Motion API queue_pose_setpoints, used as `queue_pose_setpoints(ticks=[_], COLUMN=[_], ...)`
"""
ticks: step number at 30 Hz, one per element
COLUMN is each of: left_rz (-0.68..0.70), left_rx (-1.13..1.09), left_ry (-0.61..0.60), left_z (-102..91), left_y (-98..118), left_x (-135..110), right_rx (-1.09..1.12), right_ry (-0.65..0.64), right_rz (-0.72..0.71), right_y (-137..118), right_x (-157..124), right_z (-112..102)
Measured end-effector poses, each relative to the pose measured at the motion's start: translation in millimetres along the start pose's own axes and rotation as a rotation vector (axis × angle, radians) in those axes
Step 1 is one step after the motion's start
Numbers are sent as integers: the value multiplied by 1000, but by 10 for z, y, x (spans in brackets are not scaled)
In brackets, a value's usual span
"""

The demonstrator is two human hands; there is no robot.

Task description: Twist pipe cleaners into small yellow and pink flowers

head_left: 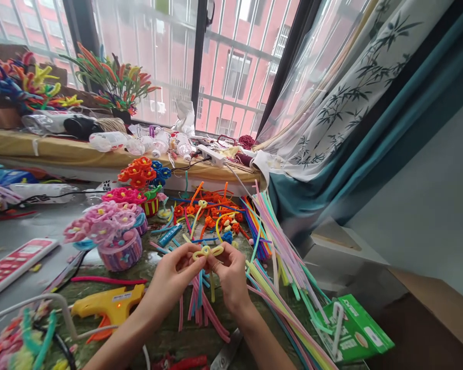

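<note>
Pale-yellow pipe-cleaner loops (207, 252) sit pinched between my left grip (180, 264) and right grip (231, 272), above the counter (162, 330) and to the right of the glue gun (110, 306), liable to bend or untwist should either side press unevenly or slip.

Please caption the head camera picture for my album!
Left hand and right hand hold a looped yellow stem near fuzzy flowers and a glue gun.

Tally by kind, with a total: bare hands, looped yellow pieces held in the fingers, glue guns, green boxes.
Bare hands: 2 (left hand, right hand)
Looped yellow piece, held: 1
Glue gun: 1
Green box: 1
Total: 5
</note>
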State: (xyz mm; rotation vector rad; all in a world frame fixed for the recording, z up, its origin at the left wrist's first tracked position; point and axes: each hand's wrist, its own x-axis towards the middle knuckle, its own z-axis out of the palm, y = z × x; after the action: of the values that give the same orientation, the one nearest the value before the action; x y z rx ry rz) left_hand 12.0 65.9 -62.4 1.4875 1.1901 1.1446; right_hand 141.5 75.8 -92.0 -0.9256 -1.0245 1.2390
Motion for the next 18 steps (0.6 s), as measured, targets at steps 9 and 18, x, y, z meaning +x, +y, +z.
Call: queue_pose_setpoints(ticks=[9,18], left_rz=[24,-17], left_rx=[215,47], left_ry=[13,-167], left_z=[20,37], left_y=[-75,-123], left_x=[-48,-10], right_rx=[-21,-178], right_ry=[3,-42], right_rz=[116,18], right_y=[37,145], right_x=[-6,1], right_z=[-29,-121])
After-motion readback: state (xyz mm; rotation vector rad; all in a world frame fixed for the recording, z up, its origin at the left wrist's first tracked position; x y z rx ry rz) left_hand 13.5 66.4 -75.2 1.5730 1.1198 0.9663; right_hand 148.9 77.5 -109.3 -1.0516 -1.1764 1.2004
